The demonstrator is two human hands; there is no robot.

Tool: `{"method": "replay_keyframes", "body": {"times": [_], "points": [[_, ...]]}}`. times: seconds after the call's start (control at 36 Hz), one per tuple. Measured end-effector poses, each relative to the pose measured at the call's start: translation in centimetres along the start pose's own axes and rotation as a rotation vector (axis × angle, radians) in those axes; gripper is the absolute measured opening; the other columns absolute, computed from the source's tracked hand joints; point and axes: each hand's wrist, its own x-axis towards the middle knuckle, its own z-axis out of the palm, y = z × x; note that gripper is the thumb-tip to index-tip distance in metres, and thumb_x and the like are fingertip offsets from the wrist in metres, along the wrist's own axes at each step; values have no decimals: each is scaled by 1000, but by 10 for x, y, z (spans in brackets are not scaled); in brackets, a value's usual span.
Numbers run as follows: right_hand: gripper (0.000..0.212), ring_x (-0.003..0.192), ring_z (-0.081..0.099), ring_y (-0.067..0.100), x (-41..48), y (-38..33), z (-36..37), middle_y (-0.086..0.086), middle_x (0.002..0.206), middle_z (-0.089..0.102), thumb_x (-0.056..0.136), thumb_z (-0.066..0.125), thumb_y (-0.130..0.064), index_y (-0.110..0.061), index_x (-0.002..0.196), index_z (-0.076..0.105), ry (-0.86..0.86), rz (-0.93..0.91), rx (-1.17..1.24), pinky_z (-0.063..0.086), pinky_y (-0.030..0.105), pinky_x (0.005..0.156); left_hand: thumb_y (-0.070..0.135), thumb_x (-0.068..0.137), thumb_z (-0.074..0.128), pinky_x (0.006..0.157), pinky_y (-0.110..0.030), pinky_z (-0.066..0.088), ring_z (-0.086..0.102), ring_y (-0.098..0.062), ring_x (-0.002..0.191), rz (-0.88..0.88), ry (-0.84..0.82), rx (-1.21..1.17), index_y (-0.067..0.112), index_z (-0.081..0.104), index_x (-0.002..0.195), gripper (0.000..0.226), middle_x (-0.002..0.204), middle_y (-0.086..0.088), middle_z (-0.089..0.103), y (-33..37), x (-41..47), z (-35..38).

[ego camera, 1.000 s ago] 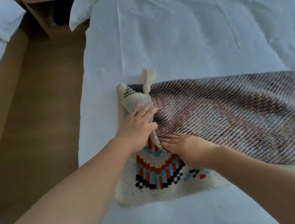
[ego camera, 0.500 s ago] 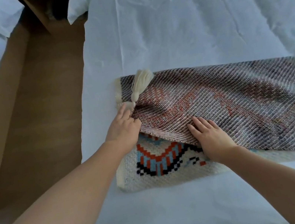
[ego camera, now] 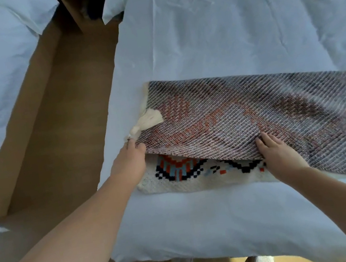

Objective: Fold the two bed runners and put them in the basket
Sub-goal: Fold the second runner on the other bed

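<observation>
Left hand (ego camera: 130,161): arm stretched forward, fingers curled round the near-left corner of the upper layer of the bed runner (ego camera: 256,112), fingertips hidden under the cloth, just beside a cream tassel (ego camera: 149,121). Right hand (ego camera: 281,156): fingers straight, lying flat on the near edge of that same layer; whether the thumb sits beneath it cannot be told. Runner: thick woven cloth, doubled over lengthwise; upper layer shows the reverse, grey-brown diagonal ribbing with faded rust patches; lower layer cream, with a blocky pattern in black, orange and pale blue along its uncovered near strip. It lies on the white, creased sheet of the bed (ego camera: 219,31), near the bed's near edge, left end close to the bed's left edge, long axis running left to right and out of view at the right
</observation>
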Motion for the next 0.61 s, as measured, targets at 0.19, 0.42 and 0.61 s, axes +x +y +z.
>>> {"method": "replay_keyframes", "body": {"times": [0.19, 0.42, 0.61], "points": [[68, 149, -2, 28, -36, 0, -18, 13, 161, -10, 96, 34, 0, -6, 153, -2, -45, -70, -87, 9, 36, 119, -8, 83, 47, 89, -40, 42, 43, -33, 120, -91, -51, -19, 3, 45, 114, 33, 147, -21, 27, 12, -56, -2], [67, 148, -10, 29, -32, 3, 27, 15, 160, -15, 95, 25, -6, -8, 153, -9, -105, -150, -117, 1, 41, 121, 15, 94, 39, 112, -51, 22, 16, -44, 139, -130, -128, 122, 14, 33, 134, 41, 155, -23, 15, 26, -71, 50], [77, 147, 10, 37, -38, 20, 58, 20, 159, 11, 87, 52, -18, -8, 152, 13, 73, -123, -95, 4, 47, 119, 44, 86, 47, 105, -70, -6, -10, -47, 141, -41, -45, 222, 19, 20, 149, 73, 159, -18, -2, 85, -56, 51]]}}
